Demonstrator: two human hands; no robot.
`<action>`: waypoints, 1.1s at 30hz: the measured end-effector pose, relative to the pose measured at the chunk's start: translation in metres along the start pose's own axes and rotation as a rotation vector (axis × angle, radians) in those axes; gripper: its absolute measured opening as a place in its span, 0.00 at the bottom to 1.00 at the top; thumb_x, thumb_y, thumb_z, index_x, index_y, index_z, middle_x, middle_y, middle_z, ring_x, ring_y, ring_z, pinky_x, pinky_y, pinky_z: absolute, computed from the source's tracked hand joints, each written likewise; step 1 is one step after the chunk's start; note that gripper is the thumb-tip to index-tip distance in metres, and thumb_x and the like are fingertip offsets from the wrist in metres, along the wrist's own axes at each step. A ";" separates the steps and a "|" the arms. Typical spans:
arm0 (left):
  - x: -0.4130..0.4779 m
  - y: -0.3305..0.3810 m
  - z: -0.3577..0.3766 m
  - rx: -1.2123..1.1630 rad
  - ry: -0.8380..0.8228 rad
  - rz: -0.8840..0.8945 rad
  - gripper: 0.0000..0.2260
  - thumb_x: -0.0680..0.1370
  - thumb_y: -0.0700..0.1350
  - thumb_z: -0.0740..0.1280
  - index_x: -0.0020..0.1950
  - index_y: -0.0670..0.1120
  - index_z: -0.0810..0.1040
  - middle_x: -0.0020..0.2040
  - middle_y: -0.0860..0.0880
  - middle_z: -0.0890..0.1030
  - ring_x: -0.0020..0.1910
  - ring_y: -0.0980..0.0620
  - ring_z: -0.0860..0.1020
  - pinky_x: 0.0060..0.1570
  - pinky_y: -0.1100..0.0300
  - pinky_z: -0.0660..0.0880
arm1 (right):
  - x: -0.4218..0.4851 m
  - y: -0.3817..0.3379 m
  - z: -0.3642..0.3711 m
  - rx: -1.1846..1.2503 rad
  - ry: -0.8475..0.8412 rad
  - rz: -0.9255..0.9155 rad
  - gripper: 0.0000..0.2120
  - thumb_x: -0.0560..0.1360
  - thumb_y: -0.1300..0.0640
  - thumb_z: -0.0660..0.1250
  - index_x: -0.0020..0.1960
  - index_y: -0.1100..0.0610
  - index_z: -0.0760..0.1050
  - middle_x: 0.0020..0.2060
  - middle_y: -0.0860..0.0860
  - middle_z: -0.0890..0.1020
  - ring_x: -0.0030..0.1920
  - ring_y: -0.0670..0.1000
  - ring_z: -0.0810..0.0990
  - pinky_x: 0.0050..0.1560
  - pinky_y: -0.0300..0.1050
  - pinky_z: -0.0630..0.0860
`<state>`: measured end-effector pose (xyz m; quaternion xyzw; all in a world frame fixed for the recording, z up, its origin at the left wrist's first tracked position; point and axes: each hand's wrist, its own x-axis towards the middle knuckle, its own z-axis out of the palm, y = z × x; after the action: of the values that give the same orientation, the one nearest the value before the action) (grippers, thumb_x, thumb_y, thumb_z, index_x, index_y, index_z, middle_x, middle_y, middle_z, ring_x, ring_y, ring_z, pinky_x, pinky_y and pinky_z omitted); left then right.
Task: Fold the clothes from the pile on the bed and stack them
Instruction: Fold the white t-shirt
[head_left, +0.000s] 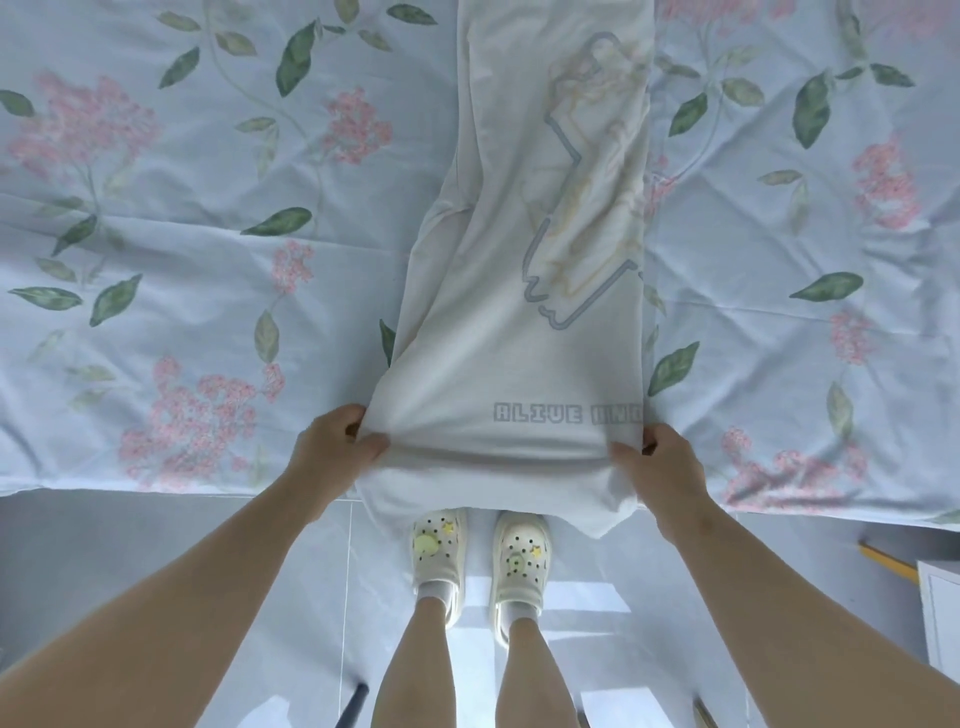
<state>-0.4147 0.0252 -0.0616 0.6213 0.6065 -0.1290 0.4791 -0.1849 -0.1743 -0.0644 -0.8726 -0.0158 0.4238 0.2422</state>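
A white T-shirt (498, 291) with a grey outline print and grey lettering lies lengthwise down the middle of the bed, folded into a long narrow strip. Its near end hangs over the bed's front edge. My left hand (337, 441) grips the near left corner of the strip, fingers curled round the cloth. My right hand (649, 457) grips the near right corner the same way. The far end of the shirt runs out of view at the top. No pile or stack of clothes shows in this view.
The bed (208, 234) is covered by a pale blue sheet with pink flowers and green leaves. Below its front edge is a light tiled floor with my feet in white clogs (480, 556). A white cabinet corner (940, 613) stands at the right.
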 end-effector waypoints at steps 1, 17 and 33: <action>0.000 0.001 -0.001 0.037 0.004 0.005 0.02 0.74 0.41 0.68 0.45 0.46 0.77 0.42 0.45 0.80 0.41 0.46 0.77 0.38 0.58 0.71 | 0.000 0.001 -0.001 0.004 0.010 0.005 0.05 0.75 0.59 0.65 0.48 0.59 0.71 0.36 0.52 0.75 0.37 0.52 0.73 0.37 0.45 0.71; 0.098 0.166 0.016 -0.324 0.184 0.149 0.06 0.77 0.48 0.66 0.44 0.47 0.75 0.35 0.52 0.72 0.35 0.50 0.71 0.33 0.60 0.67 | 0.078 -0.072 0.011 0.106 0.128 -0.014 0.25 0.71 0.49 0.64 0.65 0.58 0.65 0.57 0.57 0.74 0.54 0.61 0.75 0.52 0.57 0.77; 0.072 0.102 0.010 -0.096 0.130 0.077 0.13 0.75 0.52 0.69 0.53 0.47 0.72 0.41 0.53 0.75 0.40 0.51 0.74 0.35 0.59 0.70 | 0.068 -0.061 -0.004 0.275 -0.037 -0.153 0.11 0.77 0.58 0.64 0.59 0.57 0.72 0.41 0.50 0.76 0.38 0.47 0.74 0.36 0.38 0.70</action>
<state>-0.3048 0.0835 -0.0756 0.6276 0.6176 -0.0406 0.4724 -0.1275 -0.1062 -0.0859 -0.8197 -0.0287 0.4181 0.3905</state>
